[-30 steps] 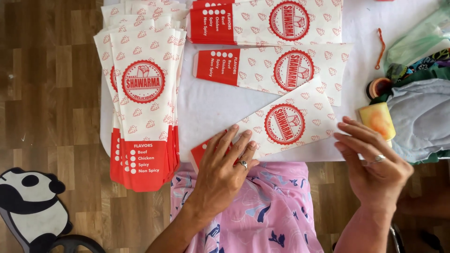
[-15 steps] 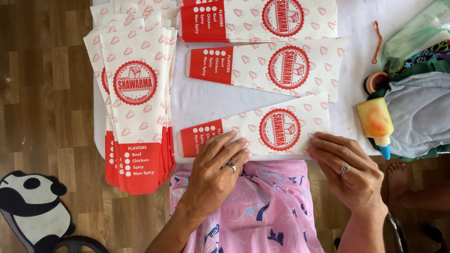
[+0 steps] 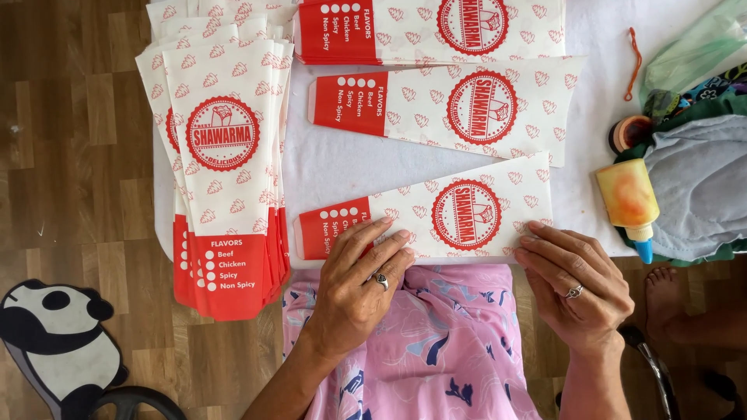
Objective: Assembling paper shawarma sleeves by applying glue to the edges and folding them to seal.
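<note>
Left hand (image 3: 359,289) lies flat, fingers spread and extended, palm down on the red end of the nearest sleeve (image 3: 436,218). It presses; it does not grip. Right hand (image 3: 580,288) also lies open, fingertips resting on the sleeve's lower right edge, nothing enclosed.

The sleeve is a flat paper wrapper, white with a red pattern, a round red emblem and a red band at one end. It lies at the near edge of the table (image 3: 327,167), just above the lap in pink cloth (image 3: 443,350), slightly tilted, the red end to the left.

Judgement on handling: the item looks thin, very light and limp. It would likely slide easily on the white covering and crease under a hard pinch. Flat pressure with both palms should hold it steady; to lift, a light pinch at a long edge or at the red end seems safest, away from any folded seam.

Left of it, overhanging the table edge, is a fanned stack (image 3: 226,155) of like sleeves, well apart from both hands. Beyond, a second sleeve (image 3: 451,109) lies alone, and a third (image 3: 436,31) lies at the far edge.

To the right, near the right hand but not touching, lies a glue bottle (image 3: 629,198), yellow-orange with a blue tip, beside grey cloth (image 3: 700,187).
</note>
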